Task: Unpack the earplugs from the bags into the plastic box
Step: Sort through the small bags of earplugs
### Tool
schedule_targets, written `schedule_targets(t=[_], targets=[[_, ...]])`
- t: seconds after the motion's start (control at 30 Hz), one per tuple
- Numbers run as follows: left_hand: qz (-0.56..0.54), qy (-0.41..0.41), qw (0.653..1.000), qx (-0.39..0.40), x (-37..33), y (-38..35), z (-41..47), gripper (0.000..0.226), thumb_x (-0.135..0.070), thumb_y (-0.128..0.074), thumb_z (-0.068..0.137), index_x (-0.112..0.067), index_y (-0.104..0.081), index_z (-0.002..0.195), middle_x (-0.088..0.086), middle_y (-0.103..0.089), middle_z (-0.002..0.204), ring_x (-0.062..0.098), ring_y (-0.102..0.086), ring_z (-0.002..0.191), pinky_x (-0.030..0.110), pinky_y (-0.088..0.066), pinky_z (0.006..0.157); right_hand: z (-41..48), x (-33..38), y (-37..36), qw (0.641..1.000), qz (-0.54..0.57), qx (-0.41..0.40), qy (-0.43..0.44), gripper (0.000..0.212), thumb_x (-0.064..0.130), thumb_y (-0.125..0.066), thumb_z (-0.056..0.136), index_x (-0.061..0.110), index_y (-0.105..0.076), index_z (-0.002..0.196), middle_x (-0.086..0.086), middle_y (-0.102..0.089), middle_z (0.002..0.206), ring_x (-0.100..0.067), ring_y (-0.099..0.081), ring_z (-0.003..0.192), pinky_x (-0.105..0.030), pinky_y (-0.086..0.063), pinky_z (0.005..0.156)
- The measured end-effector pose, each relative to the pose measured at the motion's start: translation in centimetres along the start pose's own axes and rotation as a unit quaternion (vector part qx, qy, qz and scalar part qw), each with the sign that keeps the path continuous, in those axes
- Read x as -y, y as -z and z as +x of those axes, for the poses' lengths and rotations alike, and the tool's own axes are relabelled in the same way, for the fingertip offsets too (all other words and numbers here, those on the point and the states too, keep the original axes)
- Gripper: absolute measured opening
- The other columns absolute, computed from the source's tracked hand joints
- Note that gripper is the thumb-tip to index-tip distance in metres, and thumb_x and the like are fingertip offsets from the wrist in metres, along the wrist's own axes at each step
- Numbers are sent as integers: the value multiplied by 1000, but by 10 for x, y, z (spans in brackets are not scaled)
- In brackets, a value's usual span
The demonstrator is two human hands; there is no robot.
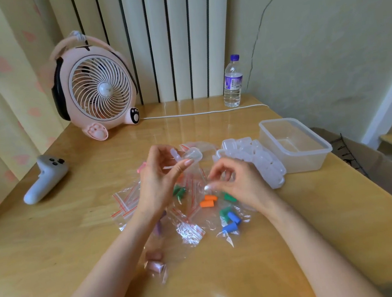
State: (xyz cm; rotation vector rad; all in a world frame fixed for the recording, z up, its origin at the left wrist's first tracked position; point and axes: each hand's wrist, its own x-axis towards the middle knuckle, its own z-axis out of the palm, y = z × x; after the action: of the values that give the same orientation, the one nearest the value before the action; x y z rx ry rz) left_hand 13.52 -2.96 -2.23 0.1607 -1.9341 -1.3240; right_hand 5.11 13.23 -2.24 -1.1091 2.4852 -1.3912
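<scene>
- Our left hand [159, 176] is raised above the zip bags [189, 233]. It pinches a small clear case [190, 155] between thumb and fingertips, and the case's long axis runs roughly left to right, slightly tipped.
- Our right hand [238, 180] hovers just beside it with fingers curled and thumb and forefinger tips close together. We cannot tell whether they pinch anything (that spot is blurred).
- The earplugs lie inside bags on the surface [250, 263].
  - The orange earplugs [209, 200] lie flat under the right hand, long axes left to right.
  - The blue earplugs [232, 223] lie nearer us, slanted.
  - The green earplugs [179, 191] sit between the hands.
  - The pink earplugs [155, 261] lie beside the left forearm.
- The plastic box [269, 123] stands at the right with its mouth up and its long axis running away from us. A pile of clear cases [251, 159] leans against its left wall.
- At the far edge stand a pink fan [97, 93] and a water bottle [232, 81]. A grey controller [45, 178] lies well to the left.
</scene>
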Motion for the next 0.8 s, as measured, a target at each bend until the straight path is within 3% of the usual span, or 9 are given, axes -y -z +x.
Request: schedule_targets(t=[0.07,0.17,0.43,0.53,0.63,0.8], targets=[[32,-9,999,-4,3,4,2,35,-22,-74,75,-6,-51,95,4,-64,81,1,-60,67,10,-45,60,-3,-1,-4,987,-134,80,47,24,32,-83,64,31,-65,79,14,-60,84,-3,-46,78,-20,-39,73],[70,-11,997,10,10,6,3,36,-22,-74,76,-5,-51,99,7,-68,87,1,-62,72,8,-45,61,-5,-3,-9,968,-206,112,92,27,32,-83,64,30,-66,84,14,-57,86,-2,-45,82,-13,-30,70],[86,7,994,66,14,5,3,34,-15,-76,73,-5,-52,96,7,-68,91,1,-63,73,11,-49,62,-5,-4,-6,979,-157,65,109,16,20,-74,73,28,-63,82,11,-59,86,-3,-53,74,-24,-41,76],[79,16,989,125,17,5,3,35,-14,-76,73,-6,-51,96,10,-69,91,12,-66,76,26,-54,68,-1,-6,3,988,-91,-16,124,21,17,-75,71,28,-60,80,14,-59,81,-4,-55,77,-27,-45,78],[69,23,977,201,21,1,1,40,-17,-78,72,-6,-52,100,12,-68,94,24,-67,83,41,-54,75,3,-7,6,980,-97,-71,157,24,15,-76,71,27,-58,81,16,-57,81,-4,-54,79,-29,-43,79],[25,31,975,218,16,-4,-3,48,-33,-75,65,-9,-51,99,13,-67,93,22,-66,81,29,-52,73,4,-8,-4,970,-148,-50,186,20,15,-76,71,23,-61,82,19,-53,83,-8,-51,84,-31,-38,80]])
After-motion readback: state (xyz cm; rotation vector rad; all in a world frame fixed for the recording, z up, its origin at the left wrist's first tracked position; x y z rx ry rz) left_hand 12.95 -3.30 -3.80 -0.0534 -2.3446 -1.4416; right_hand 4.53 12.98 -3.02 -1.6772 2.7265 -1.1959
